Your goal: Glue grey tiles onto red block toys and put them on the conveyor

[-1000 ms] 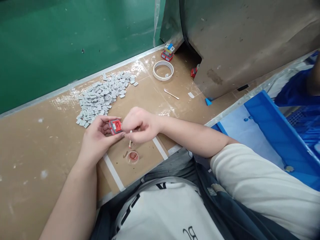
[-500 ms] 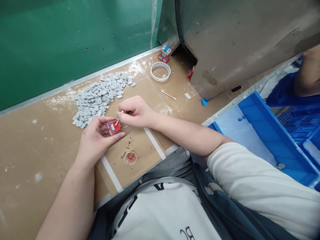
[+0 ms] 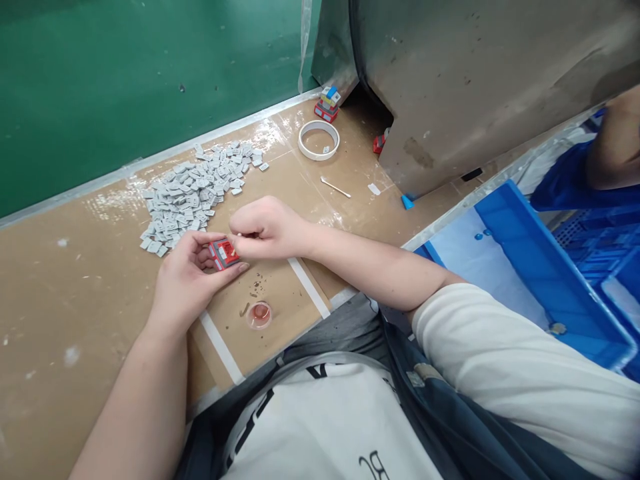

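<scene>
My left hand [image 3: 187,280] holds a small red square part [image 3: 223,253] just above the brown table [image 3: 75,300]. My right hand [image 3: 263,230] pinches a thin cotton swab, its tip pressed onto the top of the red part; most of the swab is hidden by my fingers. Below my hands, a small round dish of reddish paste [image 3: 259,315] sits on the table.
A heap of small grey tiles [image 3: 195,190] lies behind my hands. Further back are a white tape ring [image 3: 319,140], a spare swab [image 3: 335,187] and stacked red and blue parts [image 3: 326,103]. A blue bin [image 3: 540,267] stands right, beside another person's arm [image 3: 617,143].
My right hand lifted the swab from beside the paste dish up to the red part and now presses its tip onto it. My left hand kept the part almost in place.
</scene>
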Available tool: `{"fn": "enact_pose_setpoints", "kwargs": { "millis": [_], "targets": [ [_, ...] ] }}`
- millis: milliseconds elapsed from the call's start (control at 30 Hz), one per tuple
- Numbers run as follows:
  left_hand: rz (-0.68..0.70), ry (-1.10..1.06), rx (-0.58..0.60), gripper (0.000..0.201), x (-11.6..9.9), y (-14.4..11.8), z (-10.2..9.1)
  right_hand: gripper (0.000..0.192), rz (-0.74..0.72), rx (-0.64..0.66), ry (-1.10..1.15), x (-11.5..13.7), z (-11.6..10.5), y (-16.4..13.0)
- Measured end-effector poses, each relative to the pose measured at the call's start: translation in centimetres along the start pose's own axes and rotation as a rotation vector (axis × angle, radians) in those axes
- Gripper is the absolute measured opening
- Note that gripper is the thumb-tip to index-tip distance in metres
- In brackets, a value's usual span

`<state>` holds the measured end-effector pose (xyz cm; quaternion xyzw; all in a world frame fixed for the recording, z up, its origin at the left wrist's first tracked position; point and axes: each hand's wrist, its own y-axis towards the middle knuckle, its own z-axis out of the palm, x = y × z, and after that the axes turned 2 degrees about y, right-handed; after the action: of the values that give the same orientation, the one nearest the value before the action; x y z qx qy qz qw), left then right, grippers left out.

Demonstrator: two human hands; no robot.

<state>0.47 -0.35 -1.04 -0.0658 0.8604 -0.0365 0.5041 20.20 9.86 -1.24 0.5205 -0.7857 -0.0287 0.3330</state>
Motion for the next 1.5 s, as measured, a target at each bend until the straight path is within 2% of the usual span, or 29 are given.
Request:
{"fn": "enact_pose_setpoints", "kwargs": {
  "millis": [133,367,433,500,600,700,833,1033,1167,1400,1500],
  "targets": [
    [0.007,-0.006,-0.008,0.060,-0.4,0.0,0.0,0.032,0.030,0.052,0.015,0.4,-0.3,0.1],
    [-0.018,-0.064,-0.005,0.063,-0.5,0.0,0.1,0.034,0.043,-0.147,0.210,0.0,0.0,0.0],
    [-0.020,-0.109,-0.008,0.063,-0.3,0.1,0.2,0.035,0.013,-0.148,0.282,0.3,-0.4,-0.2],
    [-0.009,-0.150,-0.004,0.064,-0.2,0.2,0.2,0.038,-0.071,-0.039,0.382,0.9,-1.0,-0.5],
    [0.022,-0.190,0.010,0.067,-0.3,0.3,0.1,0.041,-0.228,0.259,0.540,2.0,-1.8,-0.7],
    [0.001,-0.148,0.012,0.063,-0.6,0.2,0.0,0.044,-0.269,0.457,0.568,2.6,-1.7,-0.7],
    [-0.033,-0.104,0.010,0.061,-1.1,0.0,0.0,0.044,-0.244,0.532,0.504,2.6,-0.9,-0.8],
    [-0.027,-0.084,0.009,0.056,-1.2,0.1,0.1,0.042,-0.264,0.541,0.530,2.5,-0.8,-0.9],
    [-0.024,-0.083,0.019,0.056,-1.1,0.1,0.1,0.044,-0.214,0.433,0.522,2.2,-1.2,-0.8],
    [-0.024,-0.080,0.020,0.067,-0.6,0.2,0.1,0.034,-0.008,-0.125,0.403,0.1,0.2,-0.5],
    [-0.027,-0.072,0.020,0.071,-0.5,0.2,0.2,0.033,0.078,-0.264,0.389,-0.6,0.8,-0.3]
  ]
}}
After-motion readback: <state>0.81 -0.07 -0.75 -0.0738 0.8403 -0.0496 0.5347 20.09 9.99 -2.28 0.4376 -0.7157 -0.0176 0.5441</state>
